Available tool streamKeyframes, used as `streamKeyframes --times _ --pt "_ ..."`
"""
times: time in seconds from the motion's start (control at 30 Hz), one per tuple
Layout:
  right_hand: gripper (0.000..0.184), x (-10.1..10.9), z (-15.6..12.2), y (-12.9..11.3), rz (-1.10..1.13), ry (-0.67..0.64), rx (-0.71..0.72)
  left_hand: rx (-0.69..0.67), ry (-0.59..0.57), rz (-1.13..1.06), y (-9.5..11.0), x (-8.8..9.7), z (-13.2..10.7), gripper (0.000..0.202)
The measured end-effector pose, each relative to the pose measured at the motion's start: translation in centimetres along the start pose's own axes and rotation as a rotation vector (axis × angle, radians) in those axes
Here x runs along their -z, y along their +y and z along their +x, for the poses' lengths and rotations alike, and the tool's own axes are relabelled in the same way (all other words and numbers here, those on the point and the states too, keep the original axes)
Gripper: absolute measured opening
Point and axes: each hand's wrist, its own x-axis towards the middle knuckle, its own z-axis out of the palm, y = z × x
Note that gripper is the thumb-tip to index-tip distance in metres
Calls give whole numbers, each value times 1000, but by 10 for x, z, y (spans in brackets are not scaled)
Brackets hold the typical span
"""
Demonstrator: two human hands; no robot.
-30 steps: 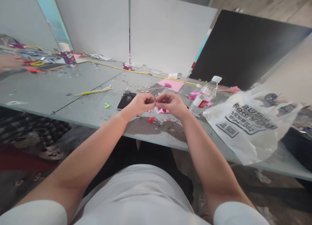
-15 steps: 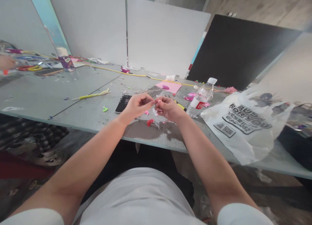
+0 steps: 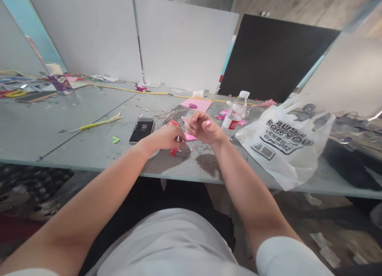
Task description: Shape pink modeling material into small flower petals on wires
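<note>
The left hand (image 3: 167,138) lay curled on the worktop (image 3: 89,148) just right of the phone (image 3: 141,131), perhaps pinching the pink scrap (image 3: 190,137). The right hand (image 3: 203,128), loosely fisted, hovered farther right. A red piece (image 3: 174,151) lay nearer than the phone, and a bottle (image 3: 234,114) stood well right of it.

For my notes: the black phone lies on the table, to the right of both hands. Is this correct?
No. The head view shows the black phone on the table to the left of the left hand and right hand.
</note>
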Motion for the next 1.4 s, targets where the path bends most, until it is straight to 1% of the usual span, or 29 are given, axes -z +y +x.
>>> streamKeyframes --times 0.1,0.17,0.27,0.33,0.47,0.53,0.67,0.73,0.83,0.9,0.97,1.0,1.07,1.1,1.17,1.2,1.23,1.3,1.4 --pt "71 1 0 -3 -51 42 6 -9 -196 45 -1 -2 14 10" --pt "72 2 0 -4 -74 69 15 0 -261 71 -3 -4 21 10" --pt "68 4 1 -2 -45 49 42 22 -320 105 -4 -10 27 5" --pt "65 6 2 0 -7 26 48 39 -346 133 -1 -15 30 2" --pt "63 9 4 2 55 5 61 69 -377 211 11 -22 33 15" --pt "61 9 5 3 89 -13 83 85 -391 256 19 -24 33 19" --pt "53 11 4 4 123 -47 108 119 -384 329 32 -33 34 14" --pt "51 11 4 4 123 -53 113 133 -366 352 35 -39 34 16" --pt "53 10 4 3 115 -45 105 149 -314 344 38 -44 35 17" --pt "56 9 3 -1 110 -18 95 156 -266 289 37 -41 35 12" --pt "61 8 3 -6 108 41 99 170 -209 207 35 -32 32 8" --pt "63 7 2 -10 108 76 108 181 -176 175 34 -26 29 11" --pt "63 4 1 -17 105 143 138 241 -64 66 34 -13 19 22" --pt "62 2 0 -20 100 177 153 283 21 -38 36 -7 12 25" --pt "60 -6 -3 -25 81 242 181 404 298 -511 43 4 -4 24" --pt "59 -12 -6 -26 70 270 196 432 413 -734 48 8 -12 24" --pt "58 -18 -10 -25 62 281 214 447 493 -906 54 10 -20 24" --pt "55 -32 -20 -22 68 259 232 471 543 -1091 67 13 -34 24" --pt "51 -50 -36 -12 114 207 216 499 524 -1202 85 14 -48 22"
